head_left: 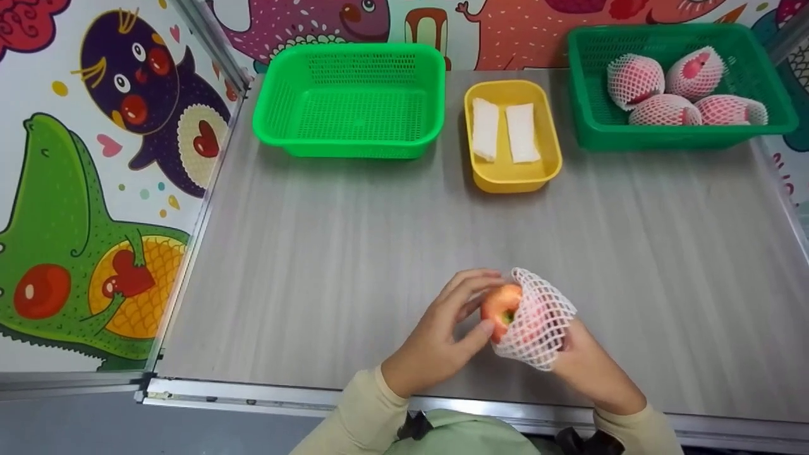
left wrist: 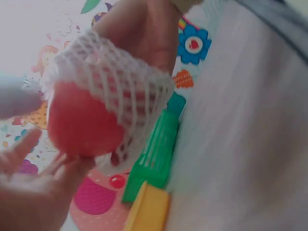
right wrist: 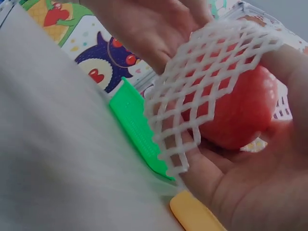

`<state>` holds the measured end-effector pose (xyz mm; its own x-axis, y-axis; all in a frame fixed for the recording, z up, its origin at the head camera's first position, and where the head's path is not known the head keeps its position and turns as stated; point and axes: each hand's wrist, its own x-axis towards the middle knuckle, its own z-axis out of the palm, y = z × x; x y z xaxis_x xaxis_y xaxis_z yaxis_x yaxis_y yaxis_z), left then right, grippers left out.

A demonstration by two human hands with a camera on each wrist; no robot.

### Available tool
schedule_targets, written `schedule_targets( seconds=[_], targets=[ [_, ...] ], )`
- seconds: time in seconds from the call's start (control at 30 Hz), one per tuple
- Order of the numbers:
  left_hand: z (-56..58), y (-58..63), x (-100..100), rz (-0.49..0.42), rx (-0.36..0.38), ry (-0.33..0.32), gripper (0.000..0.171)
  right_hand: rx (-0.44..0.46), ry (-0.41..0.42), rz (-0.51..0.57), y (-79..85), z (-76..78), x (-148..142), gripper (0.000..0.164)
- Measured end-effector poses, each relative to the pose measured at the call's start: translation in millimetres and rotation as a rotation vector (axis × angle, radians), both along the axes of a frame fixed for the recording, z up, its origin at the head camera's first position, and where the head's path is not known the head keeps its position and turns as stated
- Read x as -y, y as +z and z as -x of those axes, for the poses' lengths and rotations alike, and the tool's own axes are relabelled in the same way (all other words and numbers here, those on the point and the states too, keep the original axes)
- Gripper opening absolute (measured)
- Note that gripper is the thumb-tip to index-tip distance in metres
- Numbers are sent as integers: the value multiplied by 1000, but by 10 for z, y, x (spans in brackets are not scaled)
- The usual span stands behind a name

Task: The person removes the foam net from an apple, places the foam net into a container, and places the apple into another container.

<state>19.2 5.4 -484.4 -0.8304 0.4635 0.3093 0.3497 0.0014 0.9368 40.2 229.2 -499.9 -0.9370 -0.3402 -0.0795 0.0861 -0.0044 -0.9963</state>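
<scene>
A red apple (head_left: 499, 309) sits partly inside a white foam net sleeve (head_left: 540, 325), just above the table near its front edge. My left hand (head_left: 436, 335) curls its thumb and fingers round the apple's bare, stem end. From the other side my right hand (right wrist: 269, 178) holds the apple and the net together, its fingers under them and partly hidden by the mesh. In the left wrist view, the net covers the upper and right side of the apple (left wrist: 82, 120), and its lower left is bare.
A light green basket (head_left: 354, 148) stands at the back left. Beside it is a yellow tray (head_left: 515, 183) with two flat white foam nets (head_left: 522, 133). At the back right, a dark green basket (head_left: 682, 139) holds several net-wrapped fruits (head_left: 635, 79). Printed panels border the table.
</scene>
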Motion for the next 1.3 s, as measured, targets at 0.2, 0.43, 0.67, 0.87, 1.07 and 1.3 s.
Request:
schedule_targets(
  seconds=[0.2, 0.43, 0.67, 0.87, 1.07, 1.3],
  targets=[
    [-124, -19, -113, 357, -217, 347, 18, -12, -118, -142, -74, -8, 136, 48],
    [-128, 52, -94, 356, -160, 343, 8, -58, -207, -132, -73, -38, 212, 53],
    [-68, 102, -26, 129, -4, 293, 6, -173, -310, -98, -85, -101, 259, 57],
    [-22, 134, 25, -105, 190, 211, 18, -387, -337, -137, -181, -137, 297, 70],
    [-1, 177, 52, -234, 260, 186, 31, -372, -322, -28, -191, -145, 339, 79],
    [49, 258, 103, -317, 262, 147, 35, -301, -188, -27, -144, -207, 341, 85]
  ],
)
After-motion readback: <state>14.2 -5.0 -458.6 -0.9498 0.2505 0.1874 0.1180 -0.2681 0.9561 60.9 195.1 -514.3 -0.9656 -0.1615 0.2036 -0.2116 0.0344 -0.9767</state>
